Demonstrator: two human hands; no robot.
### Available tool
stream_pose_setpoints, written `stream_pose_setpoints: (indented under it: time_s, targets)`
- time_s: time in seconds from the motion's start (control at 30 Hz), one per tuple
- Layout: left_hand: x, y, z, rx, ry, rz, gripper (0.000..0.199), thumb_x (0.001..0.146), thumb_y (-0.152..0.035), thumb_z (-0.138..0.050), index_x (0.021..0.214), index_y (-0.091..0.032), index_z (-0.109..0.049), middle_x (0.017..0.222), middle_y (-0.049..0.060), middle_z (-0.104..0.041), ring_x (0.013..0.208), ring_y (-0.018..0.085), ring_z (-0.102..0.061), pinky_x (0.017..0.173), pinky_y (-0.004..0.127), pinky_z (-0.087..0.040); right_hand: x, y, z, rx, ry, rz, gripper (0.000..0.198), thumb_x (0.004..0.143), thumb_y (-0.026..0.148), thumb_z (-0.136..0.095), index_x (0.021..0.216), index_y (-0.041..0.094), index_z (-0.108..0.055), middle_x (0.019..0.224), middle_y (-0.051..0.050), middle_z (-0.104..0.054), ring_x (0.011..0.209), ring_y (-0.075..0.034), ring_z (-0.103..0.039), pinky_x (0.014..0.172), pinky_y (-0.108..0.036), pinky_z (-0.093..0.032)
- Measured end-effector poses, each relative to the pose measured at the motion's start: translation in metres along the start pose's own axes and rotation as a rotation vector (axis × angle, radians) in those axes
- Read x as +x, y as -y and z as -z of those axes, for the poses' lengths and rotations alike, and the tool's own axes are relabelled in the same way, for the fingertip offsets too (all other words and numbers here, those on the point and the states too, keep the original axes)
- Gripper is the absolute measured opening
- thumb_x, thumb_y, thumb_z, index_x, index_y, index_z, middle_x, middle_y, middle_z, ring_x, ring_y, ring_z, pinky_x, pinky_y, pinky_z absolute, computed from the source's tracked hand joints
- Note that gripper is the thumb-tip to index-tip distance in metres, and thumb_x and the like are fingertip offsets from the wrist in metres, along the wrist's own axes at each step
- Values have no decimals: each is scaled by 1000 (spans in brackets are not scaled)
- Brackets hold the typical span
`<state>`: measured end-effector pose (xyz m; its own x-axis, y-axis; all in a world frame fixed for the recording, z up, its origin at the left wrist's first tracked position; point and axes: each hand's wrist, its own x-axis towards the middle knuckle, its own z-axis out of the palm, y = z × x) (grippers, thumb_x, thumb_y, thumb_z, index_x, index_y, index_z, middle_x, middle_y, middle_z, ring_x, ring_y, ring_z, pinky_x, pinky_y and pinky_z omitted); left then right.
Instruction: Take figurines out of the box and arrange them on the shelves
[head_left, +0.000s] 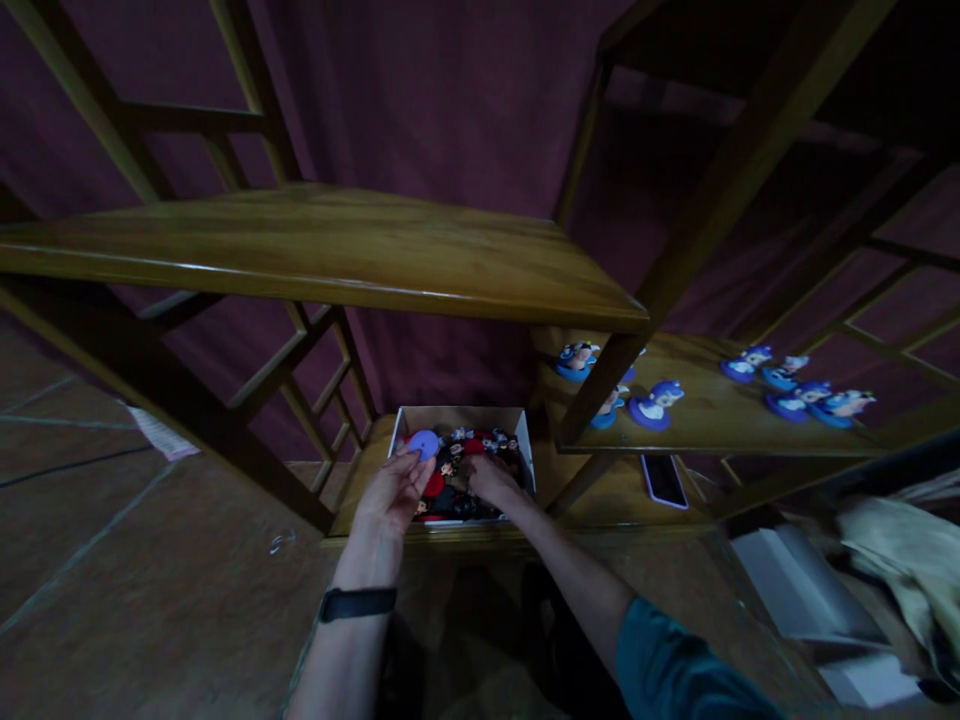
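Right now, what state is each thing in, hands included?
White box: open, loaded with toy figures
Left hand: pinching the purple disc
Purple disc: held by its edge
Right hand: among the toy figures, grip unclear
Shelf figurines: standing on round bases
Phone: lying flat, screen dark
Wristband: worn

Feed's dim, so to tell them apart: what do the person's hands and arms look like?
The left hand is ungloved, with a smooth, dark, flat wristband around its wrist; no sleeve shows there. The right hand is ungloved too, with no band visible; a teal cloth sleeve ends near that elbow.
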<state>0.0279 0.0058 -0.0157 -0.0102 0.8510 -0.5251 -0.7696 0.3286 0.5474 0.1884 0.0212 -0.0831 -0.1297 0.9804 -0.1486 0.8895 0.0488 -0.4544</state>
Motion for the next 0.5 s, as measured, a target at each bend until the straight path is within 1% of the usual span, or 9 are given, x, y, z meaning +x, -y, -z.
stream_pose_setpoints:
  time_s: [0.07,0.13,0.23,0.33,0.4,0.47,0.5]
  targets:
    - [0,0,0,-1,-7,5,25,73,5,-51,88,-12,-59,71,5,-66,62,12,-65,61,22,-56,4,-3,5,-15,-58,-18,36,80,12,-40,109,26,-58,105,-2,-64,99,-17,-54,86,-26,-35]
    - [1,0,0,4,-20,11,24,73,5,-51,88,-12,-58,71,5,-66,61,11,-64,61,21,-55,6,-5,11,-82,-133,-6,41,79,10,-41,116,23,-54,112,-5,-61,106,-17,-50,92,-28,-31]
    - [1,0,0,8,-23,16,26,73,5,-51,90,-14,-57,73,4,-66,60,11,-64,60,21,-55,4,-5,14,-144,-122,39,47,77,12,-46,123,21,-48,121,-8,-55,112,-19,-44,94,-31,-29]
    - [1,-1,0,23,-8,14,25,73,4,-50,88,-14,-57,73,4,-66,62,11,-64,60,20,-55,-2,-1,11,-113,-153,32,41,77,14,-46,115,23,-55,118,-6,-56,111,-21,-44,92,-33,-31]
    - [1,-1,-1,32,-20,10,22,73,4,-50,85,-14,-57,72,4,-66,61,11,-64,58,20,-55,-3,0,12,-15,-143,31,35,78,14,-43,105,27,-61,109,-2,-62,106,-19,-48,89,-31,-33]
    - [2,-1,-1,35,-32,9,21,73,4,-50,83,-14,-56,70,3,-65,59,10,-63,57,19,-54,-2,-1,16,108,-102,-11,33,79,14,-41,97,29,-63,99,2,-65,97,-17,-53,82,-28,-37]
    - [2,-1,-1,36,-33,9,21,73,4,-50,83,-14,-56,70,3,-65,59,10,-63,57,19,-54,-1,-3,20,147,-99,-60,32,79,14,-41,96,29,-63,97,3,-65,93,-16,-55,78,-26,-39]
